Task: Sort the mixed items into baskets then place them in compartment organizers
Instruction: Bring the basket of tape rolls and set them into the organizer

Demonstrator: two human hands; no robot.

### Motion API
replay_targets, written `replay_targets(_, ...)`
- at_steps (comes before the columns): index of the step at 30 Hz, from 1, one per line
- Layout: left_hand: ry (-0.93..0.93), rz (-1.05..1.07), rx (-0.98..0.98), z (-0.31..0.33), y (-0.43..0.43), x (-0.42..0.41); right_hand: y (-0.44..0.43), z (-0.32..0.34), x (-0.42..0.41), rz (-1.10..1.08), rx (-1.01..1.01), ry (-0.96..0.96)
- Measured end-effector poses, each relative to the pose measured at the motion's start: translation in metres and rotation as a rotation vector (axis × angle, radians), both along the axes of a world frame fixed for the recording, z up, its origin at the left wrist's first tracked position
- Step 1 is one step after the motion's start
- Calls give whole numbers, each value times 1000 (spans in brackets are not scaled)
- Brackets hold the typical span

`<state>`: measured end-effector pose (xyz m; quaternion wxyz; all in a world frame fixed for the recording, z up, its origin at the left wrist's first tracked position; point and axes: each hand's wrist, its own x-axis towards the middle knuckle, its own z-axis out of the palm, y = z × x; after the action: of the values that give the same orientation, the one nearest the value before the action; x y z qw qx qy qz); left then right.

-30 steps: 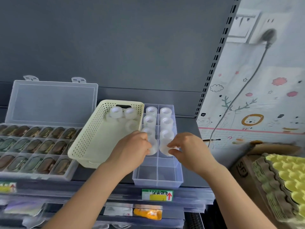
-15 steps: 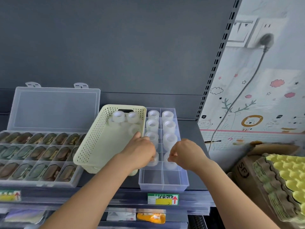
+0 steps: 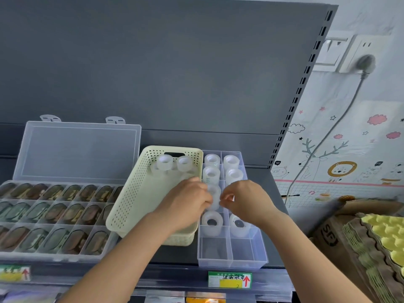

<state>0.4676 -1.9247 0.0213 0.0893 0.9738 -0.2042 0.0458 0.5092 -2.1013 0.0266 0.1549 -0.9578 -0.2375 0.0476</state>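
Observation:
A clear compartment organizer (image 3: 260,255) stands on the shelf, with white tape rolls in its two columns. Two of these rolls (image 3: 212,220) lie in its fourth row, and the nearest row is bare. A cream perforated basket (image 3: 131,200) to its left, tilted onto the neighbouring box, holds more tape rolls (image 3: 165,163) at its far end. My left hand (image 3: 185,202) hovers at the basket's right rim, fingertips by the third-row roll (image 3: 215,194), and holds nothing visible. My right hand (image 3: 247,200) hovers over the right column, its fingers loosely curled and holding nothing.
A long clear box (image 3: 54,215) with its lid (image 3: 76,149) raised holds several green-brown items at the left. A cardboard box (image 3: 328,235) with egg trays (image 3: 382,237) stands at the right. A price label (image 3: 229,279) marks the shelf's front edge.
Both hands set a tape roll into the organizer's fourth row, let go and drew back up over the third row. The camera has moved closer.

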Motion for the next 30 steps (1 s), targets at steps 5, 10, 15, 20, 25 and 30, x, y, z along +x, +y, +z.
replay_targets(5,-60,282,-21,2,45,18,45,2,11,134,89,-169)
replay_targets(10,52,499,121,-15,81,48,94,-4,34,252,-171,-333)
replay_targets(15,171,585,96,-25,96,72,123,-16,47,255,-476,-332)
replay_targets(20,222,665,-219,-23,100,81,127,-27,54,240,-491,-343)
replay_targets(25,111,670,-19,-19,97,77,124,-16,47,199,-426,-382)
replay_targets(30,-97,596,-74,-8,86,60,97,-10,42,107,-36,-365)
